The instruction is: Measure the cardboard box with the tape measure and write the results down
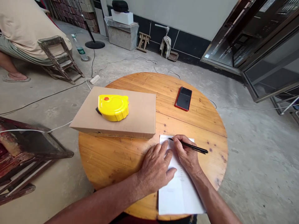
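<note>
My left hand (156, 166) lies flat with fingers spread on the left edge of a white sheet of paper (179, 194), on a round wooden table (112, 158). My right hand (185, 152) is closed around a black pen (191, 146), whose tip touches the top of the paper near some small writing. Just beyond my hands lies a flat brown board (137, 115), overhanging the table's left side. A yellow tape measure (113, 107) sits on that board.
A red-cased phone (183, 98) lies face up on the table's far side. A rusty metal frame (28, 152) stands at left. A person sits on a wooden chair (59, 59) at far left. Cables (93, 79) cross the concrete floor; glass doors (261, 49) are at right.
</note>
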### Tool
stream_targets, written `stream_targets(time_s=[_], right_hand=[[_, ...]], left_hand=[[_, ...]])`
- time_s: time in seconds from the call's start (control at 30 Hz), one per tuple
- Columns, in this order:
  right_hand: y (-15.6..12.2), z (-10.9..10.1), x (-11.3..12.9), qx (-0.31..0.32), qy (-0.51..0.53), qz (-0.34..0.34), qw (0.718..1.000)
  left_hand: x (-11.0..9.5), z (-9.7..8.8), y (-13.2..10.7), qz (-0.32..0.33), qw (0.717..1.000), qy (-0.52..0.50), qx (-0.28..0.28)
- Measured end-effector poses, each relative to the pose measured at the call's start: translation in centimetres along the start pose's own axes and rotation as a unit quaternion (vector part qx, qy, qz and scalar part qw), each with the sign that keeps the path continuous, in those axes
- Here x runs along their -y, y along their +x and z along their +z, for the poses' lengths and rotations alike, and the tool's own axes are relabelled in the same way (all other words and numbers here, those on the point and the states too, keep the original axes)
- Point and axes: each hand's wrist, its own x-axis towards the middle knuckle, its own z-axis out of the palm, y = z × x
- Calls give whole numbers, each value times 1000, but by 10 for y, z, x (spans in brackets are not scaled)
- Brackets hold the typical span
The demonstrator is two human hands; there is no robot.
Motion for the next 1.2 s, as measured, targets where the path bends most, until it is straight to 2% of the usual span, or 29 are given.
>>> stream_targets(time_s=[0.63,1.2], right_hand=[[1,1,4,15,-43,-17,999],[1,2,1,17,-11,-10,1000]], left_hand=[[0,1,1,3,1000,2,-5],[0,3,1,1,1000,7,-5]])
